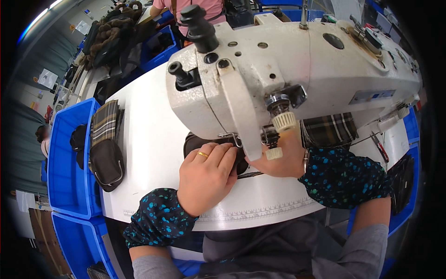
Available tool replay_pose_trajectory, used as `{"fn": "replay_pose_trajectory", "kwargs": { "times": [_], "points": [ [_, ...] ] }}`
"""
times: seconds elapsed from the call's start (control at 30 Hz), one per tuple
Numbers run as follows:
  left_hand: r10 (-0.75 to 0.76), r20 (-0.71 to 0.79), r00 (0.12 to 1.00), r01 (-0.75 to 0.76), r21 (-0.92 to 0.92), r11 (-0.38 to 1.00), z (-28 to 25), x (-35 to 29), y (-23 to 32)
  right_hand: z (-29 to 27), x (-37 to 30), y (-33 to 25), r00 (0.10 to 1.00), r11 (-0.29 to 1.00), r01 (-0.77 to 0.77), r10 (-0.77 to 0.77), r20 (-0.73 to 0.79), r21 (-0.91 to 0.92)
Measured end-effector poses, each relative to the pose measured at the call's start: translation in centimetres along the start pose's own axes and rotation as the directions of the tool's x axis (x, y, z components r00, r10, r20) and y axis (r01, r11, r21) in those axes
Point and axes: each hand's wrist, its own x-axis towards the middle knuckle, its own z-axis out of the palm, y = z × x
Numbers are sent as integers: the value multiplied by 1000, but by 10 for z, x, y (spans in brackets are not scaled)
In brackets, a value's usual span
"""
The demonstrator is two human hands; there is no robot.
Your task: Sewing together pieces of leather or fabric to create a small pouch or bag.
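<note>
A dark brown fabric piece [193, 143] with a curved edge lies under the head of a white sewing machine [241, 83]. My left hand [207, 173], with a gold ring, rests flat on top of this piece, fingers stretched side by side toward the needle area. Close to the piece's right side is my right hand [283, 157]; the machine's lever and tension knobs cover its fingers, so their grip is hidden. The needle itself does not show. Patterned dark sleeve covers wrap both forearms.
Left on the white table [144, 135] lies a plaid and brown pouch [107, 162], beside blue bins [69, 186]. More plaid fabric [330, 130] sits beneath the machine arm. Red-handled snips [380, 148] lie at the right. A person in pink [211, 11] is beyond the machine.
</note>
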Motion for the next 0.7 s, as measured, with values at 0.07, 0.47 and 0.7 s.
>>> {"fn": "replay_pose_trajectory", "kwargs": {
  "times": [0.07, 0.47, 0.7],
  "points": [
    [13, -43, 999, -11, 37, 999, -1, 0, -1, 5, 0, 2, 1000, 999, -16, 17, -8, 42],
    [192, -273, 943, -199, 0, 980, 28, 1, -24, 35, -26, 24, 978, 978, 190, -181, 103, -82],
    [149, -252, 956, -158, -17, 987, 31, 2, -25, 7, -9, 1, 960, 926, 280, -273, 61, -252]
  ]
}}
